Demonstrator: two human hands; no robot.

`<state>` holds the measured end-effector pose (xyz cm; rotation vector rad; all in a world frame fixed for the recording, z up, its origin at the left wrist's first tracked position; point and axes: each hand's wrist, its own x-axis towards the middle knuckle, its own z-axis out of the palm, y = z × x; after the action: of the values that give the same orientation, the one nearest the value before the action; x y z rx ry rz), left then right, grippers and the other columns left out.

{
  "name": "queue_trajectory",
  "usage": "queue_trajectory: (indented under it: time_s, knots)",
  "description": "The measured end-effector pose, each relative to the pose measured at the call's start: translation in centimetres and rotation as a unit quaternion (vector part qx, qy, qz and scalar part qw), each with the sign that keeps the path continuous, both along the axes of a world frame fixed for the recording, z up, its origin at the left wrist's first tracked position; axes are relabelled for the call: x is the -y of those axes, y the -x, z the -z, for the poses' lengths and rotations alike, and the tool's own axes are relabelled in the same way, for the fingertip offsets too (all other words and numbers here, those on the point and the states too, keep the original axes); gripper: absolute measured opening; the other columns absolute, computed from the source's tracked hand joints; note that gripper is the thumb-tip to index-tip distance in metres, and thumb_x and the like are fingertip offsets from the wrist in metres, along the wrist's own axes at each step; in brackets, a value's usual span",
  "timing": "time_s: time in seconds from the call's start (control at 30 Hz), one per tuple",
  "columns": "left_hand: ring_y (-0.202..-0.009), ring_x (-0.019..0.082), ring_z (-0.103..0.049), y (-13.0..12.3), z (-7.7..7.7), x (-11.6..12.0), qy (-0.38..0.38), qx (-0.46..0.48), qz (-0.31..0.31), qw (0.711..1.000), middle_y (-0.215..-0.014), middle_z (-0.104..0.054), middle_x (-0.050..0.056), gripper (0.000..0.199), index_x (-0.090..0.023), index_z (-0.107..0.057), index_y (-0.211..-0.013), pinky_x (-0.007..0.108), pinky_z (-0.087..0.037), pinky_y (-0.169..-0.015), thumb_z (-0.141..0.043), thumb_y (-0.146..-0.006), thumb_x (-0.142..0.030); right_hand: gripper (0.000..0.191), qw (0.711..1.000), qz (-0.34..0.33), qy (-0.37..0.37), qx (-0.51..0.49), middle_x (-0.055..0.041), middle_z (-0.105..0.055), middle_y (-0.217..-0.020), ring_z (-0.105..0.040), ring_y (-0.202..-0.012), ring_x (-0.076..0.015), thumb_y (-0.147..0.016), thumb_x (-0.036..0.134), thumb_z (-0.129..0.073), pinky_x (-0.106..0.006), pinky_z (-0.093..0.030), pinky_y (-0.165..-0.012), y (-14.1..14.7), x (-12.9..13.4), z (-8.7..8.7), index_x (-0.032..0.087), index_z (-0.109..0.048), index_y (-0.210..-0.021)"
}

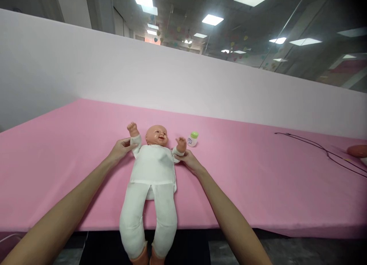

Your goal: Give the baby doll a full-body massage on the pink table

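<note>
A baby doll (pixel 153 165) with a white cloth body lies on its back on the pink table cover (pixel 235 177), its legs hanging over the front edge toward me. My left hand (pixel 122 147) pinches the doll's raised arm on the left, just below its plastic hand. On the other side, my right hand (pixel 189 160) is closed around the doll's other arm near the wrist. Just beyond my right hand stands a small white jar (pixel 192 139) with a green lid, upright and touched by neither hand.
A white partition (pixel 183 85) rises behind the table. At the right, a thin black cable (pixel 318 145) runs across the pink cover, near a brown rounded object (pixel 357 151) cut off by the frame edge.
</note>
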<state>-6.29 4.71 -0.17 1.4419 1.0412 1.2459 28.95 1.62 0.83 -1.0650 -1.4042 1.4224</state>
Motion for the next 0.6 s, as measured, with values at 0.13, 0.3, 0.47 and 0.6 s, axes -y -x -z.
queue_trajectory:
  time_s: [0.13, 0.3, 0.47, 0.6]
  knots:
    - [-0.056, 0.014, -0.043, -0.6, 0.5, 0.1, 0.005, -0.059, -0.083, 0.995, -0.059, -0.052, 0.0, 0.063, -0.018, -0.058, -0.062, 0.028, -0.033, -0.056, -0.067, -0.084, -0.076, 0.044, 0.999, 0.024, 0.0, 0.035, -0.008, -0.077, -0.101, -0.069, -0.096, -0.0257, -0.08, 0.057, -0.085, -0.039, -0.054, -0.09, 0.6, 0.1, -0.1, 0.018, -0.077, -0.099]
    - [-0.058, 0.015, -0.048, -0.5, 0.2, 0.1, 0.013, -0.042, -0.072, 0.996, -0.063, -0.057, 0.0, 0.057, -0.017, -0.065, -0.07, 0.028, -0.036, -0.056, -0.076, -0.079, -0.073, 0.042, 0.999, 0.028, -0.004, 0.042, -0.0066, -0.076, -0.098, -0.068, -0.091, -0.0242, -0.081, 0.056, -0.086, -0.036, -0.054, -0.082, 0.6, 0.1, -0.2, 0.019, -0.075, -0.098]
    - [-0.08, 0.023, -0.066, 0.1, -0.9, 0.1, 0.035, 0.066, 0.012, 0.997, -0.091, -0.075, 0.009, 0.046, -0.017, -0.08, -0.087, 0.033, -0.052, -0.073, -0.098, -0.059, -0.049, 0.035, 0.998, -0.048, -0.019, 0.024, -0.0057, -0.075, -0.108, -0.067, -0.102, -0.0243, -0.071, 0.038, -0.093, -0.039, -0.052, -0.095, -0.4, -0.2, 0.1, 0.022, -0.081, -0.1]
    - [-0.107, 0.033, -0.069, 0.3, -1.1, 0.4, 0.015, 0.031, 0.067, 0.997, -0.121, -0.075, 0.017, 0.033, -0.019, -0.085, -0.082, 0.04, -0.056, -0.087, -0.097, -0.058, -0.038, 0.023, 0.991, -0.098, -0.079, 0.047, -0.0073, -0.07, -0.12, -0.064, -0.113, -0.026, -0.074, 0.037, -0.09, -0.043, -0.05, -0.104, -0.7, -0.4, 0.2, 0.026, -0.086, -0.093]
